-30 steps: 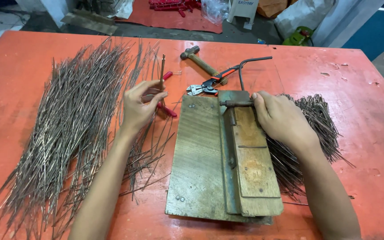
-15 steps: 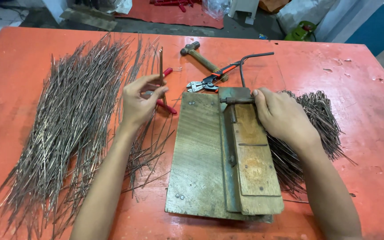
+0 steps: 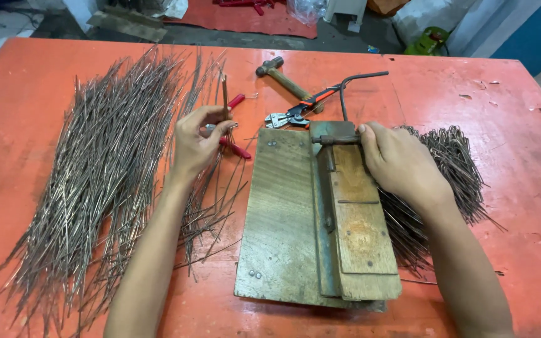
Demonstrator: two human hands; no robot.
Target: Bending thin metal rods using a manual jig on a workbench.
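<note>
My left hand [image 3: 196,139] pinches a thin metal rod [image 3: 224,94] and holds it upright, just right of a big heap of straight metal rods [image 3: 95,181]. My right hand [image 3: 399,159] rests on the rusty metal handle [image 3: 336,136] at the top of a wooden bending jig [image 3: 311,219] in the middle of the orange table [image 3: 521,112]. Under my right wrist lies a pile of bent wire pieces [image 3: 452,163].
Red-handled pliers [image 3: 236,125] lie beside my left hand. A hammer [image 3: 280,75] and orange-handled cutters [image 3: 302,111] lie behind the jig, with a curved metal bar [image 3: 358,81]. Beyond the table's far edge are a red mat and clutter on the floor.
My left hand has moved slightly right toward the jig with the rod still upright. My right hand stays on the jig's handle.
</note>
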